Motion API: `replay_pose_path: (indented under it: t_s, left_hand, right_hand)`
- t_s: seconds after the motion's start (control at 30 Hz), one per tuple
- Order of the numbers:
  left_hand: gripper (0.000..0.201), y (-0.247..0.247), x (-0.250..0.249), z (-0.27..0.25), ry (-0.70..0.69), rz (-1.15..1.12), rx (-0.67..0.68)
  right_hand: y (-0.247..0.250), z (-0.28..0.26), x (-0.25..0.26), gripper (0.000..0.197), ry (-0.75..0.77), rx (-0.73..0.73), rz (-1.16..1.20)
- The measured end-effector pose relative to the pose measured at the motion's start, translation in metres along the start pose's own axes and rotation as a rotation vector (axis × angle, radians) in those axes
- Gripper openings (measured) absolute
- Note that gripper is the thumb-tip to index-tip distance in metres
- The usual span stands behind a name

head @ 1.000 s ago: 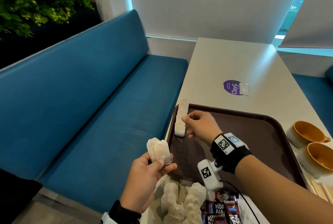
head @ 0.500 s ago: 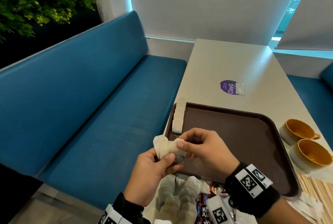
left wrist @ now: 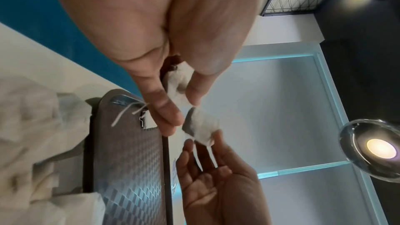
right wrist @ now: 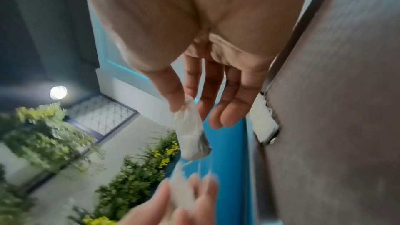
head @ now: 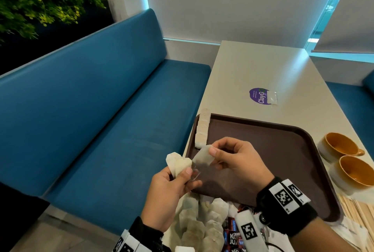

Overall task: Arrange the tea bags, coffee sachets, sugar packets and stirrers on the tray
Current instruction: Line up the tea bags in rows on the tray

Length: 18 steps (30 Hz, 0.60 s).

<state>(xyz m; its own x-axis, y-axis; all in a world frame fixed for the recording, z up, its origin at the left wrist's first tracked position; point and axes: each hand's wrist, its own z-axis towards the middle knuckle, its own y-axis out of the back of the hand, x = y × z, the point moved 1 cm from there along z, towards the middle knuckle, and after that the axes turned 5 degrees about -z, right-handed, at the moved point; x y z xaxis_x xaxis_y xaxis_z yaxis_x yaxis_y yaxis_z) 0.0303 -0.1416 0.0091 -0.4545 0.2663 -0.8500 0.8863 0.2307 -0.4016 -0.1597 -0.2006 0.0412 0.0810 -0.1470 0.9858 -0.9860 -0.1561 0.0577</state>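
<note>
— Both hands: what are they doing right now?

— Your right hand (head: pixel 235 158) is pinching one pale paper tea bag (head: pixel 203 155) between thumb and forefinger, holding it in the air above the near left part of the dark brown plastic tray (head: pixel 283 150). Your left hand (head: pixel 170 193) is gripping two more beige tea bags (head: pixel 178 163) upright between thumb and fingers, just beside the one in your right hand.

— Are the bags touching?

— You are keeping them very close; thin strings (left wrist: pixel 207 151) are trailing from the bag in the wrist views, and I cannot tell whether the bags meet.

— Where is everything else sitting?

— You are looking at a row of small pale tea bags (head: pixel 202 130) lying along the tray's left rim. A loose heap of tea bags (head: pixel 202 223) is lying on the off-white table (head: pixel 263 69) at the tray's near edge, with dark red coffee sachets (head: pixel 231 233) next to it. Light wooden stirrers (head: pixel 358 207) are lying right of the tray, near two ochre ceramic cups (head: pixel 344 158).
</note>
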Motion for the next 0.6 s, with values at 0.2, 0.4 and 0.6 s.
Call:
replay_pose_path:
  t_s: [0.2, 0.4, 0.6]
  left_hand:
    - [0.018, 0.015, -0.002, 0.002, 0.061, 0.0, -0.052]
    - [0.016, 0.014, -0.003, 0.001, 0.088, 0.024, -0.039]
    - [0.016, 0.017, -0.007, 0.0, 0.081, 0.019, -0.035]
  right_hand:
    - [0.003, 0.042, -0.02, 0.011, -0.105, -0.134, -0.061]
    - [-0.006, 0.084, -0.034, 0.015, -0.139, -0.075, -0.221]
    - [-0.015, 0.107, -0.044, 0.012, -0.204, 0.036, -0.428]
